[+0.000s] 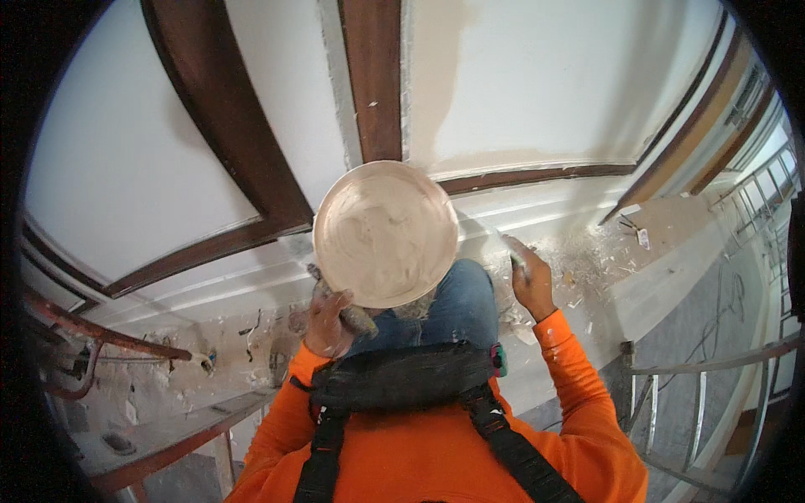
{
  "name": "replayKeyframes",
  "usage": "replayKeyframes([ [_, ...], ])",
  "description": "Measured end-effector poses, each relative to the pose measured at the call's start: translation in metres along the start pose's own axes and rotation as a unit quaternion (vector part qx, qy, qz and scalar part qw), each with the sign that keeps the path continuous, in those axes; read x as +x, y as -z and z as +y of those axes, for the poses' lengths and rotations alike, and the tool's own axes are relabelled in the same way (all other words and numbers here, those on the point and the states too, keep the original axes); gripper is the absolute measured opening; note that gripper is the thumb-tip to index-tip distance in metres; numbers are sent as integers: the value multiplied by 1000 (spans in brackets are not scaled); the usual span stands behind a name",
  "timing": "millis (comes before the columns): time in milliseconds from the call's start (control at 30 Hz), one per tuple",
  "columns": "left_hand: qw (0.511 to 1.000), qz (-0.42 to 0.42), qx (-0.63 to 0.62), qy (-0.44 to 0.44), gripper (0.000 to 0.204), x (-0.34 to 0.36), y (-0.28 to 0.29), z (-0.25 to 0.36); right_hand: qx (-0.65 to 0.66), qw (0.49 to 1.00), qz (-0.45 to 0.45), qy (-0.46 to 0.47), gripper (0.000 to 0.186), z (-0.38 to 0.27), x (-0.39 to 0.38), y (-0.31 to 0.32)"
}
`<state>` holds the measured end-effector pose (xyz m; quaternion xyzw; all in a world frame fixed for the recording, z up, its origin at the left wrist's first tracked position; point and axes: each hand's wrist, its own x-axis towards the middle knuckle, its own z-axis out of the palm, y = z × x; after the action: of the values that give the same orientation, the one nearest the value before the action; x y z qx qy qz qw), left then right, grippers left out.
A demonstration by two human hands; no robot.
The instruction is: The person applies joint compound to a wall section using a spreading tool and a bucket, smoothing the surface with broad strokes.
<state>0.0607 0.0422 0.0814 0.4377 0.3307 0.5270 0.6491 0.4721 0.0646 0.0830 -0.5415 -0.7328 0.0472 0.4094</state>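
A round tub (319, 233) of smooth beige filler paste (387, 230) is in front of me, above my knees. My left hand (325, 317) is closed at its lower left rim, with grey paste caked around the fingers. The tub hides part of that grip. To the right of the tub, my right hand (530, 278) is wrapped around the handle of a putty knife (518, 258). Its pale blade points up and left toward the tub's right side and is hard to make out against the white wall.
Ahead stands a white wall (537, 75) with dark brown wood trim (375, 84) and a beige filled patch (432, 75). Scraps and dust (587, 260) litter the ledge below. Metal railings (713, 359) curve at the right, with a rusty tube (117, 329) at the left.
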Motion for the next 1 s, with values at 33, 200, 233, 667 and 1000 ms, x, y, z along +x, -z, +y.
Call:
replayKeyframes([
  [33,1000,4,7,-7,73,-1,-2,-4,88,985,6,-147,36,-16,8,10],
  [200,992,-22,95,-74,57,4,-23,-1,557,771,137,-276,37,-61,23,21],
  [233,975,-35,183,-125,60,5,-13,-18,570,761,150,-270,36,-72,23,20],
  [667,749,-150,560,-320,45,55,-7,-32,12,990,50,-131,42,-43,-17,-6],
  [1000,812,-216,543,-20,47,95,-8,-48,290,895,125,-315,29,16,82,157],
])
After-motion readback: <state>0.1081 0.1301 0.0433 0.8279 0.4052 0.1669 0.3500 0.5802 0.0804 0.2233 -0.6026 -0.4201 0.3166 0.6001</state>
